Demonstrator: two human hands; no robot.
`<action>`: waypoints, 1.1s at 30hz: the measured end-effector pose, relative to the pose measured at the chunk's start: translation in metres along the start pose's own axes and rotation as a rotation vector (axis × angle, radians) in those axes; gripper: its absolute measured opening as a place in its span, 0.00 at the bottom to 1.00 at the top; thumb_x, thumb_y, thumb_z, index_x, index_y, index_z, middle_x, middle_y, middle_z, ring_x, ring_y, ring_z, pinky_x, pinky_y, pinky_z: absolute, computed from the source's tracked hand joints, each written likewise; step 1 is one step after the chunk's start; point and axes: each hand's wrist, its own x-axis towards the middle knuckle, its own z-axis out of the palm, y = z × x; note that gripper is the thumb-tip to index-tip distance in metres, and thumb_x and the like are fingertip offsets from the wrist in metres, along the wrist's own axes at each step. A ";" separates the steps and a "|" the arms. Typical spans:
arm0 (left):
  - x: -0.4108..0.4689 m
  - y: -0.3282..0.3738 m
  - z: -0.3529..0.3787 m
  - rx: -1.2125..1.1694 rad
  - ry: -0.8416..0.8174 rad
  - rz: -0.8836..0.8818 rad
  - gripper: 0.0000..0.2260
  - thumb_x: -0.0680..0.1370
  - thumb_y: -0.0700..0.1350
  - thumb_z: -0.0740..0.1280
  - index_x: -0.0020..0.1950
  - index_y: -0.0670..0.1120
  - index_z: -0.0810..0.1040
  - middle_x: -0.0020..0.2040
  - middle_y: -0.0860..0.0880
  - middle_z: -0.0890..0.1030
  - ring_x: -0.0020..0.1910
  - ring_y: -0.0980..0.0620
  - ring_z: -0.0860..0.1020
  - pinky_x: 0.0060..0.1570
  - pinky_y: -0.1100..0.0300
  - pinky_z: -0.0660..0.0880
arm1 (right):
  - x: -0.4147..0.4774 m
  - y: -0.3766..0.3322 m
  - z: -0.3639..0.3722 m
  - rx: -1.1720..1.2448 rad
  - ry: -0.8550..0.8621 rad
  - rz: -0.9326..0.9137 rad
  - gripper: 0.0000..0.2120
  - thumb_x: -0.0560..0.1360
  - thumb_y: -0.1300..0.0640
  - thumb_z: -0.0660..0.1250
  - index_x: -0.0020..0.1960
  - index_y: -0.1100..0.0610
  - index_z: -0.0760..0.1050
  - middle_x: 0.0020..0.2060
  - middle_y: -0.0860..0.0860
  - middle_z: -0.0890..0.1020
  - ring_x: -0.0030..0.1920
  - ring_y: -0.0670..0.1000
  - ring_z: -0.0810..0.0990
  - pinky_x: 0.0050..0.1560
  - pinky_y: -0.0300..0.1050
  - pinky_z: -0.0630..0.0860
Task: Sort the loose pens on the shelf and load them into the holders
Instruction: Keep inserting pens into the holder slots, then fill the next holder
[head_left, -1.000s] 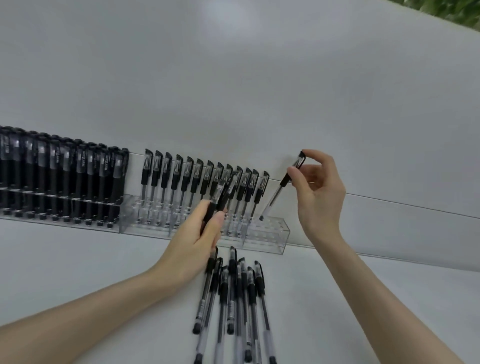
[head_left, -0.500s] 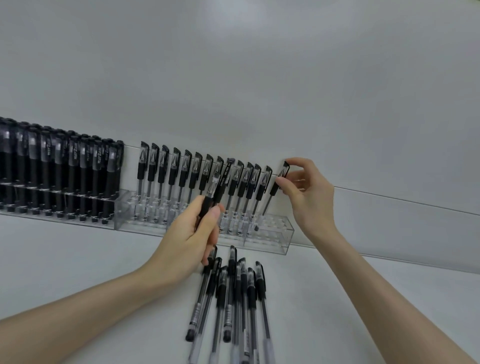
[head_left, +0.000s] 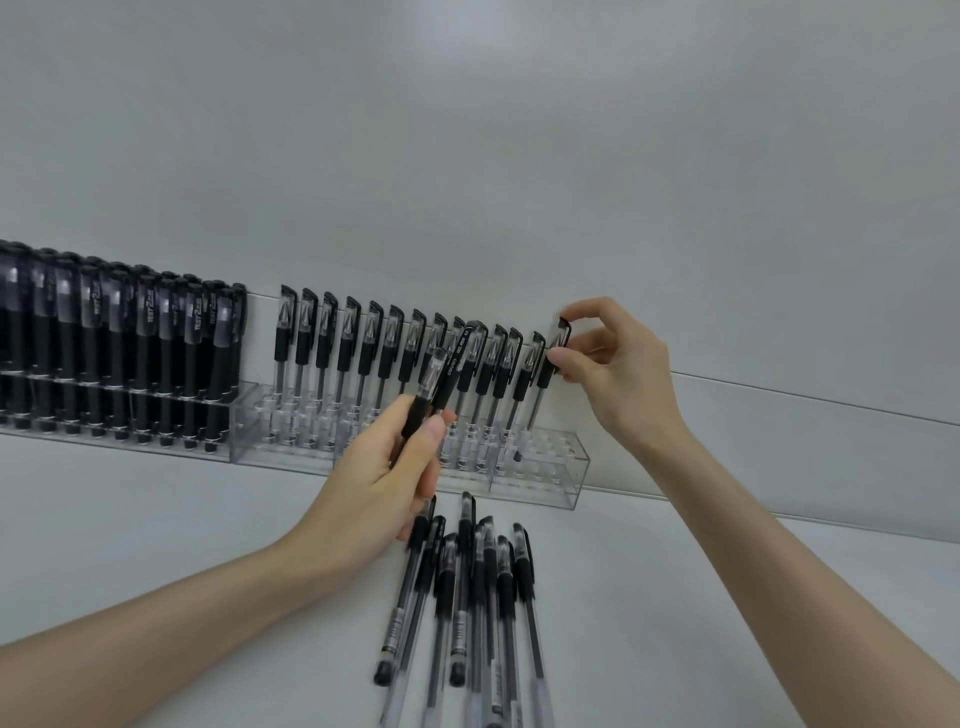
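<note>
A clear acrylic holder (head_left: 561, 467) stands against the back wall with a row of black-capped gel pens (head_left: 363, 343) upright in it. My right hand (head_left: 613, 374) pinches the cap of the rightmost pen (head_left: 551, 358), which stands in a hole near the holder's right end. My left hand (head_left: 379, 483) grips two pens (head_left: 441, 379) in front of the row, caps pointing up. Several loose pens (head_left: 467, 597) lie in a bunch on the white shelf (head_left: 156, 519) below my left hand.
A second holder (head_left: 130, 436) at the left is packed with black pens. Open holes show at the clear holder's right end. A white wall rises behind, and a seam runs along it to the right.
My right hand has lowered its pen from a slant into the holder, so it now stands upright at the row's right end. My left hand has stayed put with its pens.
</note>
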 end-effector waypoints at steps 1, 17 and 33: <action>0.000 0.000 0.000 -0.001 0.000 -0.001 0.15 0.76 0.55 0.58 0.54 0.45 0.73 0.30 0.49 0.72 0.23 0.53 0.65 0.23 0.57 0.65 | 0.000 0.000 0.000 0.005 -0.002 0.005 0.14 0.72 0.64 0.72 0.48 0.47 0.75 0.34 0.51 0.80 0.35 0.51 0.81 0.47 0.50 0.80; -0.001 -0.002 0.001 -0.006 -0.007 -0.010 0.08 0.81 0.46 0.58 0.54 0.46 0.75 0.30 0.50 0.73 0.25 0.51 0.65 0.24 0.58 0.63 | -0.030 -0.004 0.003 -0.051 0.067 -0.010 0.12 0.73 0.56 0.72 0.55 0.52 0.78 0.38 0.49 0.83 0.38 0.50 0.80 0.46 0.47 0.78; -0.004 0.003 0.010 -0.080 -0.098 0.003 0.04 0.79 0.41 0.60 0.50 0.41 0.72 0.30 0.44 0.74 0.20 0.56 0.63 0.20 0.69 0.60 | -0.067 -0.030 0.016 0.686 -0.179 0.172 0.24 0.76 0.67 0.66 0.70 0.53 0.68 0.44 0.60 0.84 0.45 0.57 0.84 0.48 0.48 0.81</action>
